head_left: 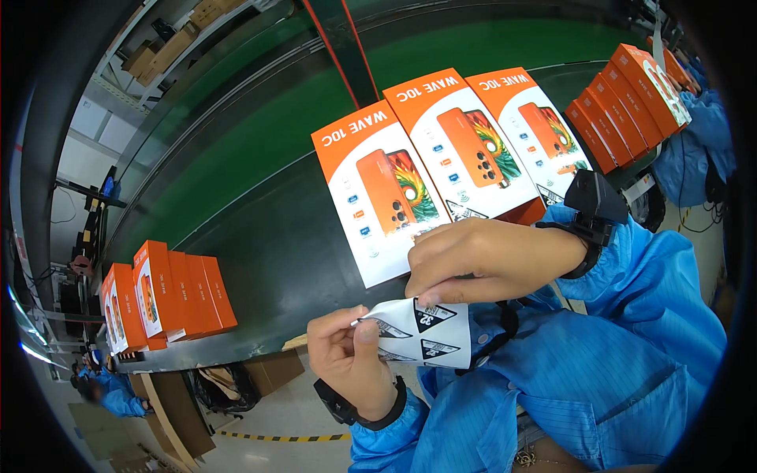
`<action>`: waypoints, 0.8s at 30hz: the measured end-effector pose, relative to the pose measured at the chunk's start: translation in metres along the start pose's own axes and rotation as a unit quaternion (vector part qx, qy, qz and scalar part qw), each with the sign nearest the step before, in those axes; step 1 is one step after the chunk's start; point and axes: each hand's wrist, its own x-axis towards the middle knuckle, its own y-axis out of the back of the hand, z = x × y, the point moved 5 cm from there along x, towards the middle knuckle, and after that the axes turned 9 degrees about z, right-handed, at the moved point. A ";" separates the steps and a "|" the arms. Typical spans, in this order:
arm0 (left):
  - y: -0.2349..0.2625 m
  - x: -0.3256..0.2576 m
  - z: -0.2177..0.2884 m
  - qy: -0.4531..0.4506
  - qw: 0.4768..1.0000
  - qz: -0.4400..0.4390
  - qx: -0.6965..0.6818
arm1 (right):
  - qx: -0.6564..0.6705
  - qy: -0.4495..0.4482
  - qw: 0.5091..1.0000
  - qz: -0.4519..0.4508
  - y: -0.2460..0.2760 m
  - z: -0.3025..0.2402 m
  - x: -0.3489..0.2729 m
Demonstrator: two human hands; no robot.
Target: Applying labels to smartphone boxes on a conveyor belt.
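While the left hand [352, 353] and right hand [482, 256] clamp their fingers on the white, curling sheet of black triangular stickers [426, 334], it sits near the orange-and-white rectangular cardboard boxes [377, 201]. Keeping it taut by its edges should limit creasing.

Sheet [406, 327]: white, curved, bears black triangle stickers [440, 349]; held up off the near end of left box [361, 236]. Left box, middle box [457, 126], right box [530, 93]: white-and-orange, phone picture, face up, print inverted, side by side. Black triangles at near ends of middle and right boxes.
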 end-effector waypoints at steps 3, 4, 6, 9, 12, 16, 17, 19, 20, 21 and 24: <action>0.003 0.001 0.000 -0.006 0.999 0.024 -0.031 | -0.004 -0.003 1.000 0.000 -0.001 0.001 0.000; 0.002 0.002 0.000 -0.006 0.999 0.024 -0.031 | -0.008 -0.004 1.000 0.000 -0.002 0.002 0.001; 0.003 0.003 -0.002 0.007 0.999 0.045 0.011 | -0.066 0.001 0.997 0.034 -0.004 0.002 0.000; -0.004 0.003 -0.001 0.031 0.998 0.045 0.010 | -0.154 0.016 0.984 0.094 -0.001 -0.002 -0.004; -0.002 0.005 0.000 0.013 0.997 0.057 0.041 | -0.171 0.038 0.976 0.128 -0.001 -0.002 -0.001; -0.004 0.010 0.001 0.013 0.997 0.063 0.048 | -0.201 0.052 0.969 0.137 0.000 -0.007 0.002; -0.004 0.011 0.000 0.014 0.997 0.061 0.047 | -0.202 0.050 0.968 0.138 0.000 -0.007 0.002; -0.007 0.015 -0.002 0.011 0.997 0.038 0.061 | -0.180 0.071 0.968 0.158 0.002 -0.011 0.003; -0.006 0.017 -0.002 0.009 0.997 0.039 0.060 | -0.182 0.073 0.968 0.158 0.004 -0.012 0.003; -0.004 0.019 -0.004 0.024 0.997 0.041 0.059 | -0.105 0.073 0.978 0.162 0.008 -0.013 0.003; 0.008 0.026 -0.014 0.045 0.996 0.047 0.057 | 0.101 -0.018 0.981 0.164 0.022 -0.008 0.006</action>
